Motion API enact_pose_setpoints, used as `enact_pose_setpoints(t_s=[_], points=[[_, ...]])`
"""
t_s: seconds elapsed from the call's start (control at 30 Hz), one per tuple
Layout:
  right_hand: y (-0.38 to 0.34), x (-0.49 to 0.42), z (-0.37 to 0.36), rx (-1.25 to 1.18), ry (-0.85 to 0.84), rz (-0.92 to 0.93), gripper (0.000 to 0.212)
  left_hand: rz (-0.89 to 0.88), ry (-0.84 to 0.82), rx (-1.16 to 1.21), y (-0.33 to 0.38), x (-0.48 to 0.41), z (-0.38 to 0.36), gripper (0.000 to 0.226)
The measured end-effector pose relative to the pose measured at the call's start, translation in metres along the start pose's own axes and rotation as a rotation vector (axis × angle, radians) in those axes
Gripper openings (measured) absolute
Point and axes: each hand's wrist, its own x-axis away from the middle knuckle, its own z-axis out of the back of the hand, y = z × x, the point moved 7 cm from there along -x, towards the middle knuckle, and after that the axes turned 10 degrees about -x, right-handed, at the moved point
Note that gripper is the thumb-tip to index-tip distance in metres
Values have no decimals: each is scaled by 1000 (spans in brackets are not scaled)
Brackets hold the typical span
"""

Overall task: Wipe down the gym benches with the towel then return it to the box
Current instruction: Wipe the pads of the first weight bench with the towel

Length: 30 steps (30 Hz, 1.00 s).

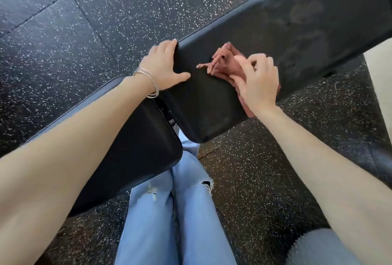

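Ahead of the right hand (257, 82), the black bench pad (307, 25) runs on bare and flat, open for a sweep. The bunched towel (222, 61) takes up the pad between that hand and the left hand (163, 67), which grips the pad's edge and blocks that side. Below the left wrist a narrow gap (167, 114), seemingly with metal parts inside, separates this pad from the seat pad (135, 154). Beyond both long edges the speckled floor (63, 31) lies open.

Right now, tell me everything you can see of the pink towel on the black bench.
The pink cloth towel is bunched and creased, a frayed strand trailing from one end. It lies on the black padded bench, partly draped over the near edge. The right hand grips it with curled fingers.
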Motion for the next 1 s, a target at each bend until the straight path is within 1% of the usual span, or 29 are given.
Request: enact_pose_setpoints(t_s=[0.1, 0.17, 0.23, 0.33, 0.47, 0.53, 0.6, 0.67, 0.73, 0.77, 0.83, 0.87, 0.93, 1.0], points=[[43, 2, 10, 18, 130, -312, 41, -11, 26, -17, 0, 0, -3, 93], [37, 18, 2, 14, 210, -475, 42, -26, 54, -40, 0, 1, -5, 92], [13, 41, -11, -6, 260, -550, 41, -24, 87, -36, 0, 3, -6, 91], [-36, 88, -35, -64, 275, -566, 40, -23, 113, -46, 1, 3, -7, 89], [-89, 134, -57, -141, 155, -540, 44, -11, 92, -63, 2, 5, -5, 89], [-85, 130, -51, -134, 114, -439, 41, -3, 67, -66, 4, 5, -4, 88], [-59, 115, -35, -95, 93, -387, 37, -8, 35, -66, 6, 3, -2, 88], [-19, 96, -18, -54, 105, -480, 37, -24, 12, -53, 6, -1, 0, 87], [15, 85, -8, -98, 185, -676, 39, -47, 8, -44, 6, -6, 0, 86], [21, 83, -8, -134, 240, -764, 39, -52, 14, -40, 6, -8, 0, 87], [8, 88, -16, -147, 335, -874, 41, -58, 25, -28, 6, -11, -1, 87], [-9, 96, -23, -137, 364, -888, 41, -62, 31, -24, 7, -12, -2, 87], [-51, 118, -39, -165, 397, -844, 42, -64, 49, -26, 9, -15, -2, 86], [-88, 141, -55, -175, 365, -769, 42, -55, 59, -37, 11, -16, -2, 87]])
